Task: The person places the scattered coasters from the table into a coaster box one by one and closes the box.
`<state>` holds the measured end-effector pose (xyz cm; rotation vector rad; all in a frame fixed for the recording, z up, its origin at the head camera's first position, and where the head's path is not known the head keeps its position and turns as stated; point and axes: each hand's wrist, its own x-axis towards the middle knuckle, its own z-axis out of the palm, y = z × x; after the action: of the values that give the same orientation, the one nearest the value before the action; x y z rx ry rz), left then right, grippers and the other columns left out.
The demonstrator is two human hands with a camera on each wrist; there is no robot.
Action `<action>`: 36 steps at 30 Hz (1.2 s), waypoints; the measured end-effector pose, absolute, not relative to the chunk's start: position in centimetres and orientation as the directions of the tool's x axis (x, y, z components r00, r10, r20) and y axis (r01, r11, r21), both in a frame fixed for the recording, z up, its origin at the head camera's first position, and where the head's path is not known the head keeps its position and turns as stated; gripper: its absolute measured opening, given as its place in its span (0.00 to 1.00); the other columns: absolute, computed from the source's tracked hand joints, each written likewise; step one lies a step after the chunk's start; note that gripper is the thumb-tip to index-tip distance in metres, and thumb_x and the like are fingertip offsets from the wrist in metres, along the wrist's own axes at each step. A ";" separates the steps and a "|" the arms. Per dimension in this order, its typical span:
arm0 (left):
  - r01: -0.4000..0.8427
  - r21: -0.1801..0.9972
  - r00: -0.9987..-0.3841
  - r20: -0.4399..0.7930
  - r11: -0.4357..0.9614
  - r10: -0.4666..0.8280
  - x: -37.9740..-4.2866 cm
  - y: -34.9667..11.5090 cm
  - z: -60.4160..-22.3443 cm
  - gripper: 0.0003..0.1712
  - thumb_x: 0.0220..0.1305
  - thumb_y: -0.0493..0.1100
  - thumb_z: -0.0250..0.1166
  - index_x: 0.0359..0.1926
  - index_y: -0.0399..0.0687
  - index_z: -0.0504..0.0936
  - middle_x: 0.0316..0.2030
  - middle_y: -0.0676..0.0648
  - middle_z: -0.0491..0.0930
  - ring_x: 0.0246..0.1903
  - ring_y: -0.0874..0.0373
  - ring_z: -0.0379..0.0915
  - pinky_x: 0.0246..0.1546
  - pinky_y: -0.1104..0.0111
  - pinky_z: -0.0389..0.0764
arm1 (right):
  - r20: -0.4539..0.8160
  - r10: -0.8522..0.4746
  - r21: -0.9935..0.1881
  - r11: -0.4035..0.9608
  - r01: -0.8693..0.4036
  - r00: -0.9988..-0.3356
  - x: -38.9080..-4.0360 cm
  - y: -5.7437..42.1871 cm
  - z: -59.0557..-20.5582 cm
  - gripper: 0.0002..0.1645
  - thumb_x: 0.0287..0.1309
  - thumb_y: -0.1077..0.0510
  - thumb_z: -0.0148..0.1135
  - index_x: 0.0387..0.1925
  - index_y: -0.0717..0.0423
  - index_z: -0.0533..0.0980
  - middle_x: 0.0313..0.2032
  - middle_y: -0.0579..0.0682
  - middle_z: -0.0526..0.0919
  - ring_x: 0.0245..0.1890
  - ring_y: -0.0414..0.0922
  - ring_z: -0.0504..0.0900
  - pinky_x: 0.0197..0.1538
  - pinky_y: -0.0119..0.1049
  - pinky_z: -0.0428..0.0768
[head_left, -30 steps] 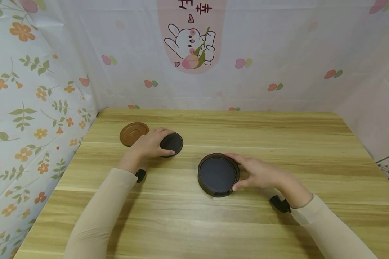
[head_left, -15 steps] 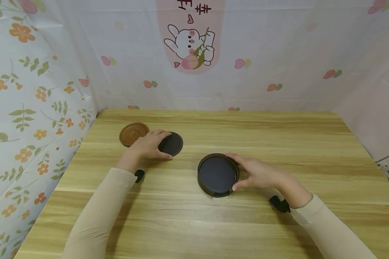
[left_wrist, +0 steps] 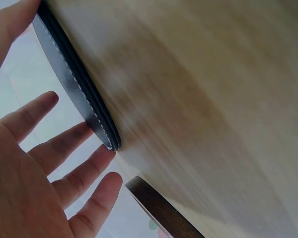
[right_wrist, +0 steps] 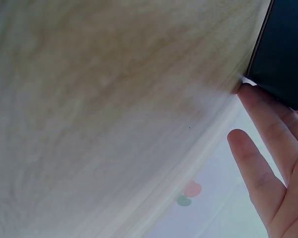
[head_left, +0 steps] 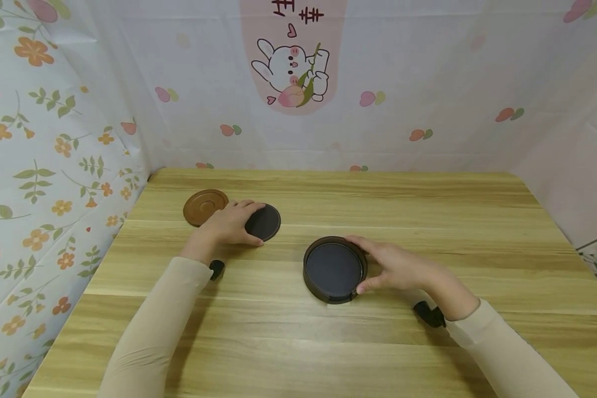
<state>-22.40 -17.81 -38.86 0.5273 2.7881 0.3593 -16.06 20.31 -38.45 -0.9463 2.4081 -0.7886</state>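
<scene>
In the head view, my left hand (head_left: 231, 223) spans a round black coaster (head_left: 265, 222) on the table, its thumb by the near edge and fingertips by the far edge. The left wrist view shows white stitching along the coaster (left_wrist: 74, 82), whose edge looks layered, and rather straight fingers touching it. My right hand (head_left: 398, 265) holds the side of a round dark coaster holder (head_left: 318, 292) between thumb and fingers. A black coaster (head_left: 334, 268) lies inside; anything beneath it is hidden. The right wrist view shows the holder's dark wall (right_wrist: 283, 54) against the fingers.
A brown round disc (head_left: 204, 205) with ringed grooves lies just left of the left hand. The wooden table (head_left: 298, 354) ends at a patterned cloth (head_left: 403, 72) behind. Floral cloth (head_left: 55, 182) hangs along the left side.
My left thumb has shifted slightly left, from over the coaster to its near edge. The coaster, slightly tilted before, now lies flat. The right hand and holder have stayed in place.
</scene>
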 end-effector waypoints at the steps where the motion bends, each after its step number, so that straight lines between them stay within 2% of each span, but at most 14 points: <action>1: 0.318 0.289 -0.895 -0.224 0.903 0.387 -22.4 -17.8 -38.8 0.55 0.52 0.62 0.75 0.76 0.55 0.59 0.74 0.41 0.60 0.70 0.37 0.57 0.61 0.37 0.67 | -0.183 -0.716 -0.641 0.606 -0.470 -0.674 -16.1 20.3 -38.4 0.65 0.50 0.36 0.73 0.77 0.57 0.49 0.69 0.56 0.70 0.69 0.56 0.70 0.69 0.56 0.68; 11: 0.324 0.309 -0.891 -0.219 0.894 0.398 -22.7 -17.7 -39.2 0.55 0.52 0.61 0.76 0.76 0.56 0.60 0.73 0.42 0.61 0.66 0.38 0.60 0.59 0.38 0.69 | -0.182 -0.716 -0.647 0.603 -0.467 -0.674 -16.1 20.4 -38.5 0.64 0.49 0.36 0.73 0.78 0.56 0.49 0.69 0.55 0.70 0.70 0.55 0.69 0.69 0.56 0.67; 20: 0.319 0.296 -0.894 -0.222 0.900 0.390 -22.7 -17.6 -39.0 0.53 0.51 0.61 0.76 0.74 0.56 0.63 0.72 0.43 0.62 0.66 0.39 0.60 0.59 0.37 0.68 | -0.177 -0.718 -0.649 0.600 -0.468 -0.673 -16.1 20.4 -38.5 0.65 0.49 0.37 0.74 0.77 0.57 0.50 0.69 0.55 0.70 0.69 0.55 0.70 0.69 0.55 0.68; 27: 0.333 0.278 -0.891 -0.221 0.901 0.397 -22.6 -17.5 -38.9 0.51 0.50 0.62 0.75 0.73 0.56 0.66 0.71 0.43 0.63 0.67 0.39 0.60 0.57 0.39 0.70 | -0.180 -0.720 -0.651 0.598 -0.468 -0.671 -16.1 20.3 -38.3 0.65 0.50 0.39 0.74 0.77 0.59 0.49 0.70 0.58 0.69 0.69 0.57 0.70 0.69 0.56 0.68; 36: 0.344 0.279 -0.887 -0.217 0.897 0.408 -22.1 -17.4 -38.7 0.50 0.50 0.63 0.74 0.72 0.55 0.67 0.70 0.43 0.64 0.65 0.40 0.61 0.57 0.40 0.70 | -0.177 -0.720 -0.652 0.596 -0.469 -0.671 -16.1 20.3 -38.4 0.64 0.50 0.40 0.74 0.77 0.58 0.49 0.69 0.57 0.70 0.68 0.56 0.71 0.69 0.55 0.68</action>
<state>-22.05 -17.43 -38.73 0.5640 2.7916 0.3393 -16.07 20.33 -38.40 -0.9503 2.4011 -0.8039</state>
